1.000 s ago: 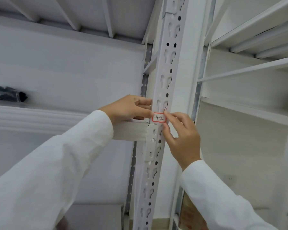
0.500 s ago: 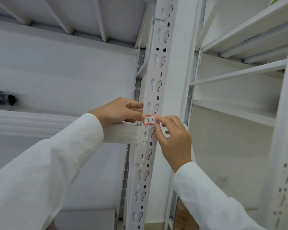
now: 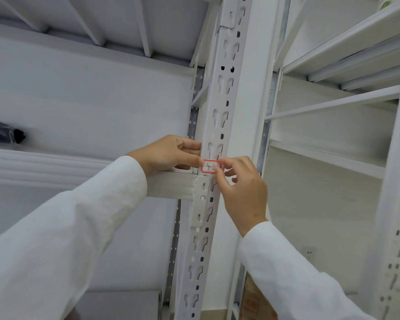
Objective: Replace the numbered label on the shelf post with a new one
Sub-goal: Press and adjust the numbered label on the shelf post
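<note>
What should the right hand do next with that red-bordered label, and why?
Probably peel or press its right edge: the right hand pinches that edge of the label, the left hand touches its left edge on the post. Which one, I cannot tell.

the shelf post [image 3: 219,116] is seen as painted white metal, smooth with a dull sheen, punched with keyhole slots. the label [image 3: 208,167] at its centre looks like matt white paper edged in red, marked in dark ink. the crossbeam [image 3: 171,184] toward 9 o'clock is ribbed metal in the same matt white paint. both sleeves [image 3: 62,239] are made of white woven cloth, soft and slightly creased. at 5 o'clock a brown cardboard box [image 3: 254,303] with red print is shown, matt.
</note>
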The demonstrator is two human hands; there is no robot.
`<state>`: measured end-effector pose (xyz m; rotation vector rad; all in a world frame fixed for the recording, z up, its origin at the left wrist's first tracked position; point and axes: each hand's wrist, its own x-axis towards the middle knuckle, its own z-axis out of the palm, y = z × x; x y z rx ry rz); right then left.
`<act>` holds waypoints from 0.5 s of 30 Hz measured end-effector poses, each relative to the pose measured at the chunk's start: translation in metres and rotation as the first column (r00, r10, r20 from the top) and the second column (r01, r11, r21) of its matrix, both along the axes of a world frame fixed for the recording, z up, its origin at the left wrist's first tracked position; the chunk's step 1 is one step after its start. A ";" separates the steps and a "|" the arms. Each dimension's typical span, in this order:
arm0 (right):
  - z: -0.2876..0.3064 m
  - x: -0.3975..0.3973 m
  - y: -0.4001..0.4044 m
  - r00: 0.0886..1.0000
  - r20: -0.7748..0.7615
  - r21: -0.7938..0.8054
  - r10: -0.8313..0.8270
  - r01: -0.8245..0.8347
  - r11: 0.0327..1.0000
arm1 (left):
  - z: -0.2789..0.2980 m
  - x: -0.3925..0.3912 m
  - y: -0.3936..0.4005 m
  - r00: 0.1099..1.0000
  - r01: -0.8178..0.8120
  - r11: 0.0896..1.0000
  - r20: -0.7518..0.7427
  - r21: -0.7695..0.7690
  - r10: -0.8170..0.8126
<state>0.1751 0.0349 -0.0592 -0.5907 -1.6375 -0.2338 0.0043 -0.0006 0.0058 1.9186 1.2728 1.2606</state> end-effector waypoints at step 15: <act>-0.007 -0.011 0.006 0.993 -0.121 0.048 0.012 -0.007 0.999 | 0.000 0.000 0.001 1.000 0.001 1.000 0.006 0.007 -0.001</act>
